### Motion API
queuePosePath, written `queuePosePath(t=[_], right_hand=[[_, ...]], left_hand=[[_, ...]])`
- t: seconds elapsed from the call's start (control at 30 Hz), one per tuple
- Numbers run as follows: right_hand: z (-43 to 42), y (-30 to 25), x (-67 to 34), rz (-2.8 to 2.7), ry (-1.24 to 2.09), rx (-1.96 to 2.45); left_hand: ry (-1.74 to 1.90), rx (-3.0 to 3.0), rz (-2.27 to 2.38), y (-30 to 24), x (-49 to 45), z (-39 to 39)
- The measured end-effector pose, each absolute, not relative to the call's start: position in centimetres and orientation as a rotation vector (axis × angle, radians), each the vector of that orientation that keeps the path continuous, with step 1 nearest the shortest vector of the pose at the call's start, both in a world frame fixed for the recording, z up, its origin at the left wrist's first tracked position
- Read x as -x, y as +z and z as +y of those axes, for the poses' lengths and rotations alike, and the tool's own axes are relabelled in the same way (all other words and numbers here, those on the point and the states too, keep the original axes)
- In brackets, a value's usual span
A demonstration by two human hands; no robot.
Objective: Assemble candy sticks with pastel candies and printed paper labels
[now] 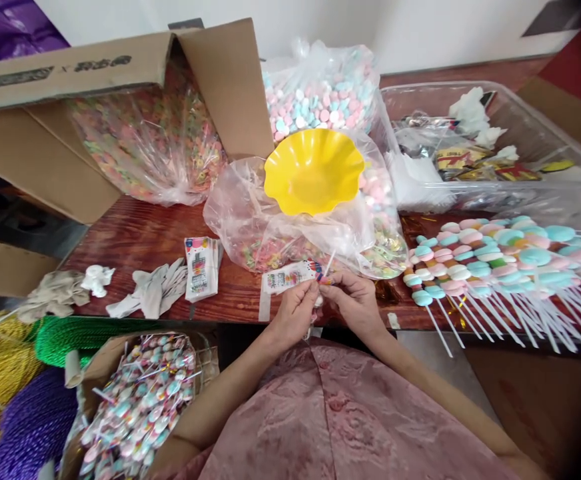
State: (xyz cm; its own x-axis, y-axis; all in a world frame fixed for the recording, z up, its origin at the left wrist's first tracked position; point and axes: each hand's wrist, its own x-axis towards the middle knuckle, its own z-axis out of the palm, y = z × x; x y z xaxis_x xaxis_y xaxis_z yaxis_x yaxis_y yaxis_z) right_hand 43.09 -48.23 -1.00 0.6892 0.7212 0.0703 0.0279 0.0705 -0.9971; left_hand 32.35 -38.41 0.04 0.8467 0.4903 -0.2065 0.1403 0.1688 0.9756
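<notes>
Just over the table's front edge, my left hand point(294, 312) and my right hand point(354, 307) meet, fingers pinched on a candy skewer point(328, 265) in a printed wrapper. Its white stick points up and away from me; the candy end is mostly hidden by my fingers. Right behind the hands lies a printed wrapper bag point(288, 278), flat on the table. A stack of such wrapper bags point(202, 270) is further left. To the right, a big pile of unwrapped candy skewers point(495, 260) in pastel colours lies with white sticks towards me.
A yellow scalloped bowl point(314, 170) rests on plastic bags of candy point(270, 243). Behind are a bag of pastel candies point(320, 100), a cardboard box point(230, 87) and a clear bin point(500, 173). Gloves point(155, 290) lie left. Below stands a box of wrapped skewers point(140, 400).
</notes>
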Motion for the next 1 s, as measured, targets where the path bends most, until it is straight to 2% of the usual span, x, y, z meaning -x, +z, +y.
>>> queuePosePath(t=[0.13,0.23,0.33,0.47,0.57,0.67,0.73,0.87,1.0], right_hand=[[-48.0,-1.4,-43.1,-0.816,0.363,1.569],[-48.2,-1.3,-43.1,-0.87,0.339,1.643],[-49.0,-0.8,-43.0,-1.089,0.149,1.776],[-50.6,-0.4,-43.6,-1.73,-0.243,1.865],[-51.5,-0.5,-44.1,-1.953,-0.323,1.778],[-51.8,-0.4,-44.0,-2.024,-0.241,1.742],[-51.9,-0.2,-43.5,-1.984,-0.155,1.788],[-51.8,-0.4,-42.3,-1.619,0.243,1.88],[-51.9,-1.2,-41.0,-1.151,0.878,1.735]], left_hand=[[0.16,-1.649,0.414,0.9,-32.2,-37.7],[-0.008,-1.66,0.386,0.8,-32.3,-36.7],[-0.171,-1.477,0.41,0.4,-32.0,-35.9],[-0.349,-1.131,0.371,0.5,-31.0,-35.5],[-0.531,-0.986,0.263,0.7,-30.3,-35.3],[-0.658,-1.077,0.155,1.0,-30.1,-35.2],[-0.618,-1.43,0.081,1.5,-30.1,-35.3],[-0.096,-2.434,-0.121,2.4,-29.6,-35.9],[0.376,-2.868,-0.434,1.7,-28.5,-36.4]])
